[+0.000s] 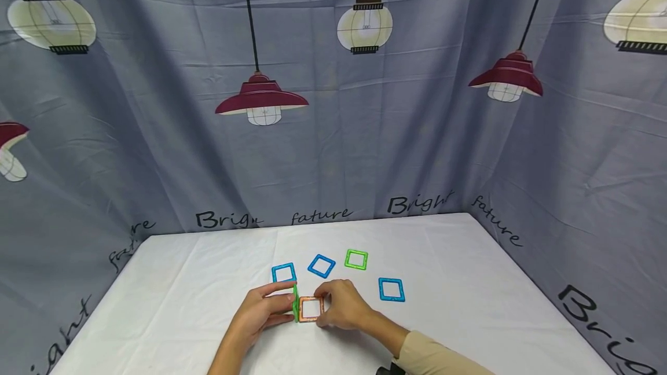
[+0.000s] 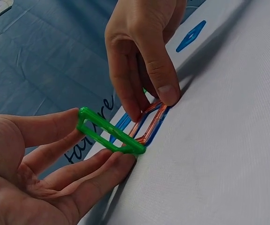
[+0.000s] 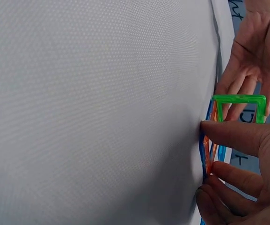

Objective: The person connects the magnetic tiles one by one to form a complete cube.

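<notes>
A green square frame (image 2: 109,131) stands upright on the left edge of an orange square frame (image 1: 311,309). The left hand (image 1: 264,309) holds the green one, thumb at its top corner and fingers along its lower part in the left wrist view. The right hand (image 1: 344,305) pinches the orange frame at its right side, thumb at the near end and fingertips at the far end. Under the orange frame a blue edge (image 3: 202,149) shows in the right wrist view, close against it. Part of the green frame is hidden by the left fingers in the head view.
Behind the hands lie two blue square frames (image 1: 283,272) (image 1: 321,266) and a green one (image 1: 356,259). Another blue frame (image 1: 392,290) lies right of the right hand. A black object (image 1: 391,370) shows at the bottom edge. Grey printed curtain (image 1: 333,149) surrounds the white table (image 1: 443,328).
</notes>
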Motion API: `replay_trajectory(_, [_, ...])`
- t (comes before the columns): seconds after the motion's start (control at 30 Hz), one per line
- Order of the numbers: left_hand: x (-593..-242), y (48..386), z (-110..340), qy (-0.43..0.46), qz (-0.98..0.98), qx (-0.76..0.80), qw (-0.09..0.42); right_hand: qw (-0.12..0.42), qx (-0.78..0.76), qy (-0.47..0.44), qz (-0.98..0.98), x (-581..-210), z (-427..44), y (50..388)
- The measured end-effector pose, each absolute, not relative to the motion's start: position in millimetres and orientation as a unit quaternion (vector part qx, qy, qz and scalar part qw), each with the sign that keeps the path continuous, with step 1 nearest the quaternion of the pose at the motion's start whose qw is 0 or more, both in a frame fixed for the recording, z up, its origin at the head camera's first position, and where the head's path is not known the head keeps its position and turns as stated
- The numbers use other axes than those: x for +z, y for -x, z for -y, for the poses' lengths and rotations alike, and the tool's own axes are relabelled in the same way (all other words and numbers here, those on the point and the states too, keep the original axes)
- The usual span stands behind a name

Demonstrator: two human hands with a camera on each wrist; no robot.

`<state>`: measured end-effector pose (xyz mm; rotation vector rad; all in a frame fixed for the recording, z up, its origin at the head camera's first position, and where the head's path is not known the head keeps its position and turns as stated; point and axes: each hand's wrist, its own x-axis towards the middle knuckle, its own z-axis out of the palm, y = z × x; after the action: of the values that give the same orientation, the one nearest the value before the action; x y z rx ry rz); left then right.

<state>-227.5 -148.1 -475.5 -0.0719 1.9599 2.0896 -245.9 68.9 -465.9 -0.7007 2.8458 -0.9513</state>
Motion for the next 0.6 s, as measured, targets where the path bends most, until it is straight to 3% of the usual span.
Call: replay_trajectory(0.6, [-478.2,227.4,148.0,0.021,-0.666,0.735,0.128,0.064,-0.317,0.230,-0.918,-462.4,-70.7,252.5])
